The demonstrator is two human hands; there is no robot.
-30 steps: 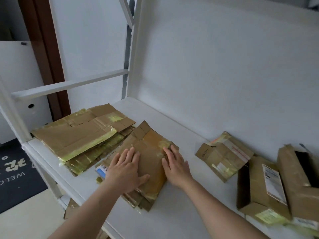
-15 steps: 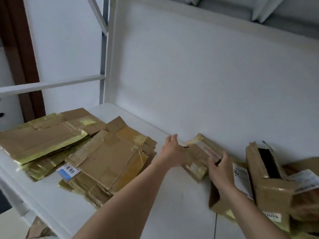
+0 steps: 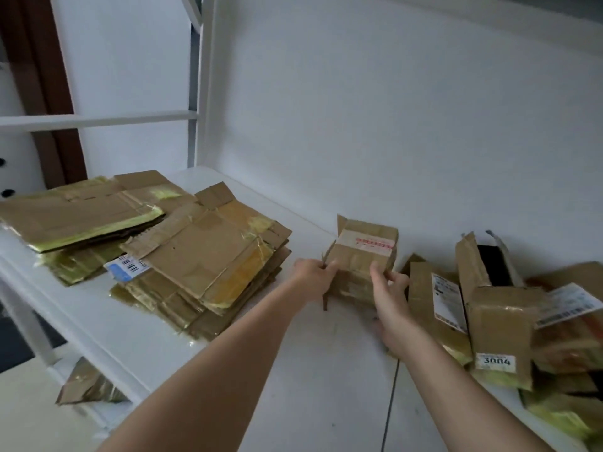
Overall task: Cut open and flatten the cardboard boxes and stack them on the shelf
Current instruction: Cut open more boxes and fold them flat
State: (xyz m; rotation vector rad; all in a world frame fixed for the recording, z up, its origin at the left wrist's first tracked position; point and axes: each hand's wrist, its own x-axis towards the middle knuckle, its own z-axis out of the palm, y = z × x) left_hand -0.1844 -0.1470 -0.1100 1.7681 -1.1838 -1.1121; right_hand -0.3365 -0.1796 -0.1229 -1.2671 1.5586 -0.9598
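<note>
A small brown cardboard box (image 3: 365, 252) with a white and red tape strip is held up above the white shelf (image 3: 293, 370). My left hand (image 3: 315, 278) grips its left edge, and my right hand (image 3: 390, 288) grips its right side. Two stacks of flattened cardboard lie to the left: a near stack (image 3: 208, 265) with a blue barcode label and a far stack (image 3: 81, 216) with yellow tape. Several unflattened boxes (image 3: 496, 305) stand at the right, one open with a dark inside.
The shelf's white back wall (image 3: 391, 125) rises close behind the boxes. A white upright post (image 3: 195, 93) and crossbar stand at the left. A piece of cardboard (image 3: 85, 383) lies on the floor below the shelf's front edge.
Both hands left the near flattened stack, moved right and took hold of the small box, which is now lifted and turned upright. The view shifted to the right.
</note>
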